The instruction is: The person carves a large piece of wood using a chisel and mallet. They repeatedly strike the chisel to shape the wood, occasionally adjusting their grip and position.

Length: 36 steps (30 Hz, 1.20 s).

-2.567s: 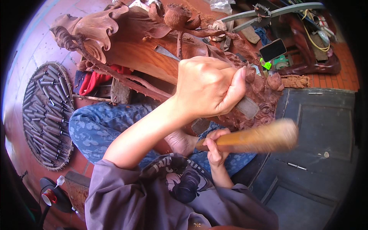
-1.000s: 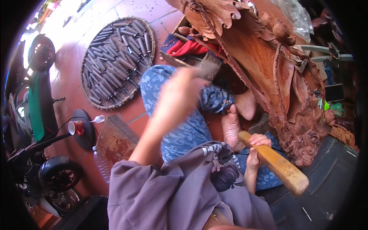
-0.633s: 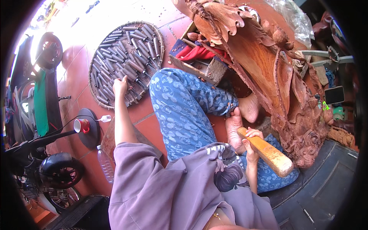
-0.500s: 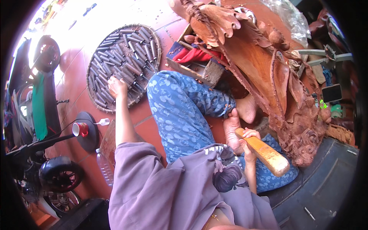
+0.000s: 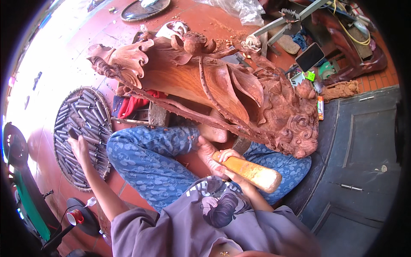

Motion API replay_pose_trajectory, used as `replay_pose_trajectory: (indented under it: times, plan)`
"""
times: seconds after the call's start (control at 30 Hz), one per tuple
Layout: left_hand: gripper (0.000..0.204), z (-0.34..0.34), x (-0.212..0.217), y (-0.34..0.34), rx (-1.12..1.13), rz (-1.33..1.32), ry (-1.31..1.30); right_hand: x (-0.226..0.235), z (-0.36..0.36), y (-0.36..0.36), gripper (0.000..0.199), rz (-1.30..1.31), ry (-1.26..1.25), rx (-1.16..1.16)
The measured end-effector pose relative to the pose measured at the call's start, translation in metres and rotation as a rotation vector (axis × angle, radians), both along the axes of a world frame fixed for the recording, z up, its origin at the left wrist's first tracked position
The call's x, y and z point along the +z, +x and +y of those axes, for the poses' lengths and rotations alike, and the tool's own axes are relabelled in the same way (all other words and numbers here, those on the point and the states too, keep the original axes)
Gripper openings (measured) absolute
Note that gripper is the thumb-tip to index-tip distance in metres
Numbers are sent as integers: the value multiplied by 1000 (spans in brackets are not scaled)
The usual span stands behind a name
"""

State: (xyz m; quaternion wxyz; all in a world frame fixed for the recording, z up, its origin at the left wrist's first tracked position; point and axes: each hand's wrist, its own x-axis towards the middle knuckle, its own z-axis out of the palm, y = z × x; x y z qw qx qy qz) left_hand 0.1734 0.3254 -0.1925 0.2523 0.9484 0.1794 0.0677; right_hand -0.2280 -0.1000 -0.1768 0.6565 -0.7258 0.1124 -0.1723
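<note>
My left hand (image 5: 79, 149) is over a round woven tray (image 5: 110, 125) packed with dark, rod-shaped carving chisels (image 5: 96, 112). Its fingers are pinched around one carving chisel (image 5: 72, 134), whose dark end sticks up past them. My right hand (image 5: 227, 157) is wrapped around the narrow end of a pale wooden mallet (image 5: 252, 172), which rests above my lap with its thick end to the right. A large reddish-brown wood carving (image 5: 188, 81) with petals, stems and curls lies across in front of my legs, touching neither hand.
A wooden box (image 5: 157, 115) with red cloth (image 5: 132, 107) supports the carving's left part. Beyond it are a flat round tray (image 5: 143, 10), clear plastic (image 5: 242, 9) and a phone (image 5: 310, 57). A dark panelled door (image 5: 355, 162) lies at right; a red mug (image 5: 75, 217) stands at lower left.
The view has swung right, so everything sits further left. My left hand now has a chisel showing in its fingers; my right hand still grips the mallet.
</note>
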Motion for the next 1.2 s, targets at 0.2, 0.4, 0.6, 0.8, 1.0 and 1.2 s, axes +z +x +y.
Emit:
replay_pose_trajectory:
  times: [0.2, 0.4, 0.6, 0.8, 1.0, 1.2]
  plan:
    - [26, -251, 166, -140, -1116, -314, -468, -8, -3, 9, 32, 16, 137, -47]
    - [36, -397, 173, -189, -1615, -639, -519, 15, 0, 9, 30, 328, 183, -162]
    - [56, -431, 169, -175, -1329, -667, -574, -1, -6, 10, 28, 83, 228, -111]
    - [53, -431, 173, -162, -1276, -537, -627, -10, -11, 10, 30, 75, 205, -74]
    - [55, -437, 174, -158, -1233, -533, -649, -8, -12, 11, 30, 54, 228, -67]
    - [56, -420, 184, -169, -1240, -495, -559, -5, -2, 11, 31, 124, 313, -142]
